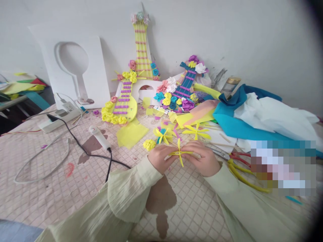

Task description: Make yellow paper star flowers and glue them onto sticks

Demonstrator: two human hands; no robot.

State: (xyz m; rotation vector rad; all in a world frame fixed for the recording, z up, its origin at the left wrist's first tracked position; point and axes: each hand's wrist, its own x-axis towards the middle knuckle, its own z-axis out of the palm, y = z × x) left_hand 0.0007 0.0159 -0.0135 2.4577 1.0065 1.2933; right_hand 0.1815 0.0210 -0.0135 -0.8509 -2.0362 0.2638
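Observation:
Between my two hands is a yellow paper flower [180, 153] with narrow petals spread like a cross. My left hand [160, 158] pinches the petal on its left side. On the opposite side, the fingers of my right hand [203, 158] close on another petal. Just beyond the hands lie a similar yellow flower [197, 132] and one beside a blue piece, a yellow-petalled flower [164, 135]. A crumpled yellow paper rose [149, 145] rests near my left hand. Yellow paper sheets [131, 133] are spread behind it.
Small decorated guitars, one yellow [126, 101] and one blue [185, 84], stand at the back near a white board [83, 67] with a cutout. A white glue gun [99, 137] and its cord lie left. Scissors [237, 159] and blue cloth-like paper [234, 117] lie right.

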